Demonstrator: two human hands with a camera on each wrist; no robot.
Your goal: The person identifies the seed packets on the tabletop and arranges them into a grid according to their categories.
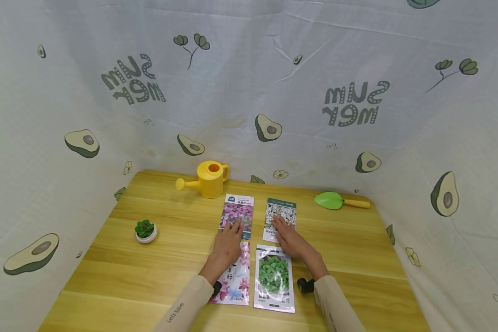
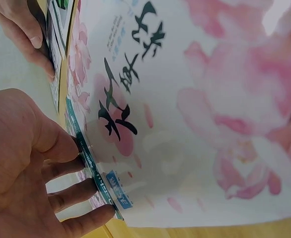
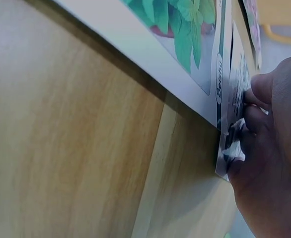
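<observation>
Four seed packets lie flat in two rows on the wooden table [image 1: 178,258]. My left hand [image 1: 227,244] rests its fingers on the lower part of the purple-flower packet [image 1: 237,210]. Below it, partly under my wrist, is the pink-blossom packet [image 1: 238,288], which fills much of the left wrist view. My right hand [image 1: 289,239] lies with its fingers on the white-flower packet [image 1: 280,212]. Nearer to me is the green-leaf packet [image 1: 274,276], its edge beside the right hand in the right wrist view. Neither hand is gripping a packet.
A yellow watering can [image 1: 210,184] stands at the back edge. To the right lies a green trowel [image 1: 330,200] with a yellow handle. On the left sits a small potted succulent [image 1: 145,229]. Avocado-printed cloth [image 1: 240,92] encloses the back and sides.
</observation>
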